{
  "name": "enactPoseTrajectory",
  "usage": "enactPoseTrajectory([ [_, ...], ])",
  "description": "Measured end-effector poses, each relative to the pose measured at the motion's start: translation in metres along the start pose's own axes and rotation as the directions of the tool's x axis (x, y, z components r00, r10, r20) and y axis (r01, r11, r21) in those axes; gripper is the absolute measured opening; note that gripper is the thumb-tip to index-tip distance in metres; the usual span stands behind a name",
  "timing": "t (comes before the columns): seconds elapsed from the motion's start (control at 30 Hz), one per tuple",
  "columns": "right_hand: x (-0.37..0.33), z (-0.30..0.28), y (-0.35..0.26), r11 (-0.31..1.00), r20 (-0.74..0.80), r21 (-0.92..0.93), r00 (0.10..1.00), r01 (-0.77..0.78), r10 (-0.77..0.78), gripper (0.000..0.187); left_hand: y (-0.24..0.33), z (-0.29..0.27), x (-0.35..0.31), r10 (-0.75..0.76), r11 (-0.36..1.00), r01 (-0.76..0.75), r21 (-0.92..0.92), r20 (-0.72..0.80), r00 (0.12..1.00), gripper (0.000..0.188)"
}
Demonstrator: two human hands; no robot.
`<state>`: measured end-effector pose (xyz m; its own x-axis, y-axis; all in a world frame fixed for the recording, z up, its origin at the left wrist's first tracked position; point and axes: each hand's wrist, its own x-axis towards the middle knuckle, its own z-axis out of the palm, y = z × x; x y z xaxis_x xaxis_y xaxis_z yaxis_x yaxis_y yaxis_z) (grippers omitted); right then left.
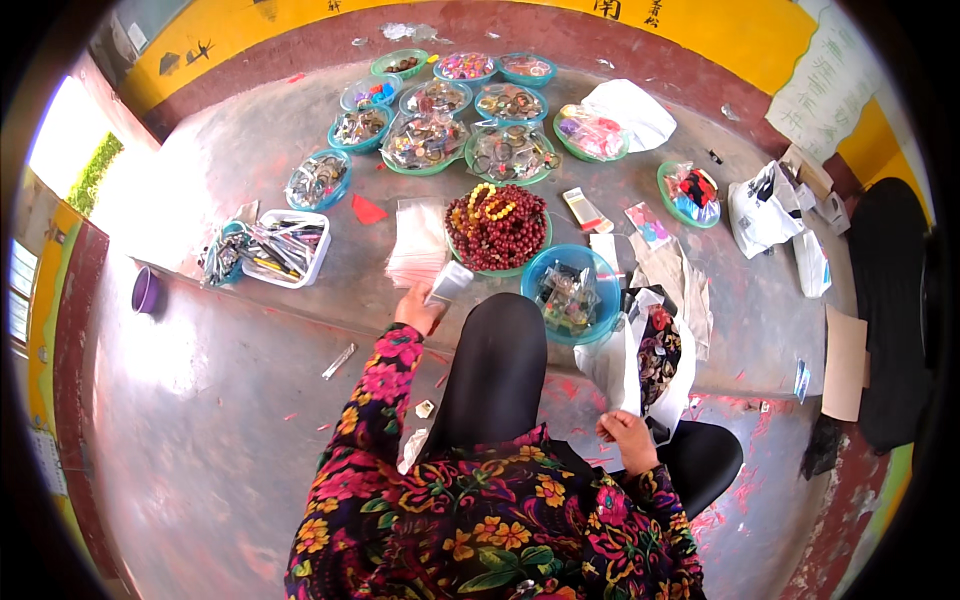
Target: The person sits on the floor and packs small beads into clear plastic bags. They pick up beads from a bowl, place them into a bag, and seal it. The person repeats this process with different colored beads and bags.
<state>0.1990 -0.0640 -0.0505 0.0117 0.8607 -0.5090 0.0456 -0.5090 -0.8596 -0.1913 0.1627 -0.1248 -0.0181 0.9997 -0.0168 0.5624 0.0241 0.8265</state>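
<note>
My left hand (415, 308) grips a small translucent plastic bag (450, 283), raised beside my knee and next to a stack of pinkish-white clear bags (417, 245). Fingers curled, my right hand (630, 438) is at the lower edge of a white plastic sack (612, 362); whether anything is pinched in it I cannot make out. Dark and brown small pieces (660, 355) fill the sack's mouth. Between the hands stands a blue basin (540, 322) of small bagged items. Behind it, dark red bead strings (497, 235) with a yellow strand heap up in a green basin.
Several basins of bagged trinkets (425, 140) crowd the raised floor ahead. Left of them sits a white tray (322, 250) of pen-like items. A step edge (290, 318) crosses below. White bags (765, 210) and cardboard (846, 362) lie right; a purple bucket (146, 290) stands far left.
</note>
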Motion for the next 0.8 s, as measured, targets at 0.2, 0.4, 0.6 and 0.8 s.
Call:
enactPoseTrajectory([
  [0.2,-0.021,0.032,-0.101,0.964,0.23,0.132,0.939,0.232,-0.257,0.055,0.174,-0.054,-0.088,0.163,0.981,-0.093,-0.172,0.455,0.875,0.026],
  [0.4,-0.035,0.039,-0.116,0.984,0.36,0.071,0.916,0.164,-0.179,0.046,0.216,0.002,-0.139,0.411,0.904,-0.347,-0.249,0.726,0.551,0.031],
  [0.6,-0.05,0.012,-0.073,0.831,0.078,0.557,0.995,0.009,-0.063,0.02,0.215,0.019,-0.132,0.406,0.771,-0.008,-0.637,0.482,0.777,0.04],
  [0.8,-0.048,0.011,-0.058,0.738,-0.042,0.67,0.997,0.078,-0.067,0.025,0.222,0.046,-0.161,0.181,0.31,0.69,-0.655,0.753,0.633,0.035],
])
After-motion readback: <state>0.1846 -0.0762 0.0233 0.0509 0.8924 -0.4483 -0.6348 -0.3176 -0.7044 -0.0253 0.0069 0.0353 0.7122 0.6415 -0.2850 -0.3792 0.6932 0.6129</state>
